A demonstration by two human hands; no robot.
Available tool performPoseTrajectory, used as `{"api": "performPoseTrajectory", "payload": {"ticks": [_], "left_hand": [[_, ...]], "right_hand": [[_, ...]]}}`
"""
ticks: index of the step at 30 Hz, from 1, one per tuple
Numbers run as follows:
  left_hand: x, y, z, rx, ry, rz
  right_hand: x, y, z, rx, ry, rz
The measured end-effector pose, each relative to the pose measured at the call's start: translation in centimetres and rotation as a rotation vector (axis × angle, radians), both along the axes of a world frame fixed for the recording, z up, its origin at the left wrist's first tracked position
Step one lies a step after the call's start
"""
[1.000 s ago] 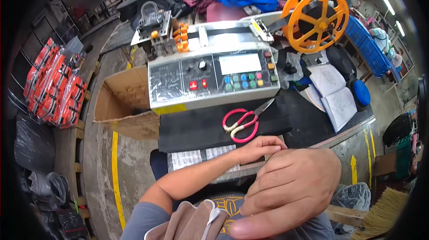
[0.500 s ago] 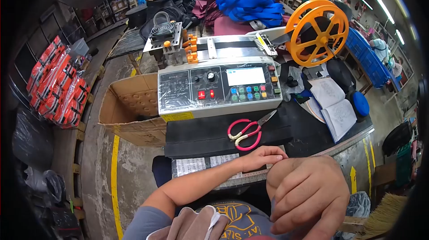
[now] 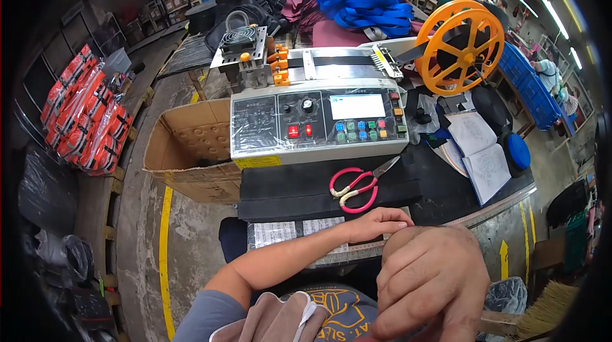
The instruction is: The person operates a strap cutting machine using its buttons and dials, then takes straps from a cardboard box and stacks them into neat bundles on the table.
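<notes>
My left hand (image 3: 378,225) rests at the front edge of the table, its fingers loosely bent and apart. Its fingertips reach my right arm, and I see nothing held in it. Close to the camera my right hand (image 3: 433,272) is raised with its fingers curled down; the fingertips are hidden, so what they hold, if anything, does not show. Scissors with red handles (image 3: 375,177) lie on the black surface just beyond my left hand. Behind them stands a strap-cutting machine (image 3: 255,128) with buttons and a lit screen (image 3: 357,106). Printed label sheets (image 3: 274,232) lie near my left forearm.
An orange reel (image 3: 462,55) of black strap stands at the machine's right. An open notebook (image 3: 478,147) and a blue roll (image 3: 517,152) lie to the right. A cardboard box (image 3: 191,151) is at the left. Blue webbing (image 3: 366,1) is heaped behind.
My right hand has shifted slightly left, and its fingers look more curled. The table and machine have moved slightly right in view. My left hand stays by the table edge.
</notes>
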State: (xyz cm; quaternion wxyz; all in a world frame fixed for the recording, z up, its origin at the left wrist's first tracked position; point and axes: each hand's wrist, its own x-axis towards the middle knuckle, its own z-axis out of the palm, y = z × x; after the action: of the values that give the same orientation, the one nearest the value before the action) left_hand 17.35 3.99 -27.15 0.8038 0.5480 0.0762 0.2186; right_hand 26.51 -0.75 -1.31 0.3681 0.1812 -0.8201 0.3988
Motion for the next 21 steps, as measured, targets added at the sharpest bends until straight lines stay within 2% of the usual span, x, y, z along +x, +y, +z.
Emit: {"api": "performPoseTrajectory", "payload": {"ticks": [3, 6, 8, 13, 15, 18, 20, 21], "left_hand": [[0.0, -0.1, 0.2, -0.001, 0.010, -0.003], [0.0, -0.1, -0.1, -0.014, 0.001, -0.021], [0.1, -0.4, 0.0, -0.011, -0.016, -0.001], [0.2, -0.3, -0.2, -0.117, 0.023, -0.035], [0.2, -0.3, -0.2, -0.059, 0.009, -0.021], [0.2, -0.3, 0.1, -0.002, 0.000, -0.014], [0.2, -0.3, 0.2, 0.011, 0.001, -0.016], [0.3, -0.3, 0.2, 0.010, 0.002, -0.016]], "right_hand": [[-0.5, 0.0, 0.1, 0.018, 0.018, -0.009], [0.1, -0.2, 0.9, 0.071, -0.125, 0.007], [0.3, -0.4, 0.7, 0.069, -0.111, 0.028], [0.6, 0.3, 0.3, 0.077, 0.105, 0.064], [0.8, 0.2, 0.3, 0.083, 0.205, 0.051], [-2.6, -0.6, -1.7, 0.151, 0.708, -0.192], [-1.7, -0.6, -1.1, 0.147, 0.628, -0.207], [1.9, -0.4, 1.0, 0.105, 0.328, -0.102]]}}
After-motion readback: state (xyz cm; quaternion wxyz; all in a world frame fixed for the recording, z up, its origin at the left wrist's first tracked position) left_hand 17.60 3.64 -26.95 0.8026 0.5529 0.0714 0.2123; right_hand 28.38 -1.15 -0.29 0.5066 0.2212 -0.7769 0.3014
